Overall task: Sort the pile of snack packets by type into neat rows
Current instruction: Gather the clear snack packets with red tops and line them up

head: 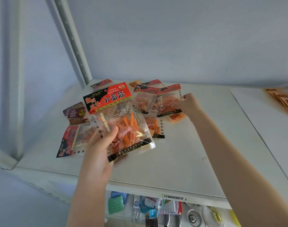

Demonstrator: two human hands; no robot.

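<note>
Barely begun: snack-packet pile (144, 102) lay unsorted on the shelf (172, 161).
Left grip (99, 145) was clamped on one red packet (118, 118) above the pile; right grip (187, 104) pinched a second packet (168, 102) near the back edge. The rest lay overlapped toward the back-left corner; no rows were formed.

The snack packet (118, 118) is glossy clear plastic with a printed red-and-black header. The shelf (180, 154) looks like smooth, matt white painted metal, as does its perforated upright (71, 38).
</note>
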